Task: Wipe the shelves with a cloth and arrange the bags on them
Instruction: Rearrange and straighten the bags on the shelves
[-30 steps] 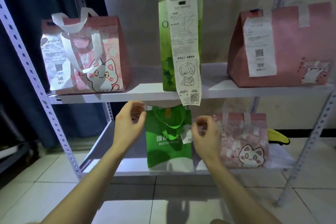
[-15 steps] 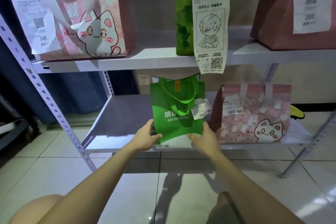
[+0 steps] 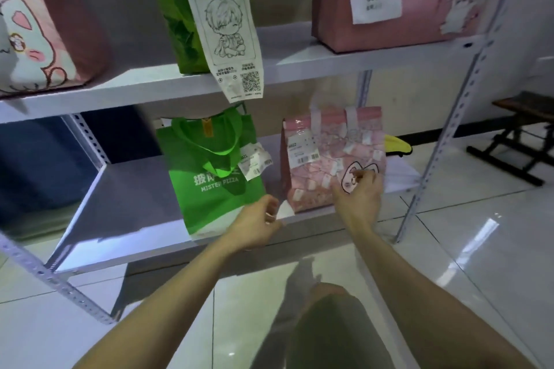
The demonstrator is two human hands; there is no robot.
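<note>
A green "Mister Pizza" bag (image 3: 209, 183) stands on the lower shelf (image 3: 126, 192), with a small pink cat bag (image 3: 320, 159) just to its right. My left hand (image 3: 257, 225) is at the green bag's lower right corner, in the gap between the two bags, with loosely curled fingers that hold nothing. Over the pink cat bag's lower right front lies my right hand (image 3: 358, 198), fingertips touching the cat picture. Both bags are upright. No cloth is in either hand.
The upper shelf (image 3: 299, 66) carries a pink cat bag (image 3: 39, 24), a tall green bag (image 3: 174, 9) with a long hanging receipt (image 3: 227, 33), and a large pink bag (image 3: 419, 9). A yellow object (image 3: 397, 145) lies behind the small pink bag. A black bench (image 3: 524, 129) stands right.
Both hands left the green bag's bottom corners and shifted right. The right hand went to the pink cat bag's front. The view moved closer and rightward.
</note>
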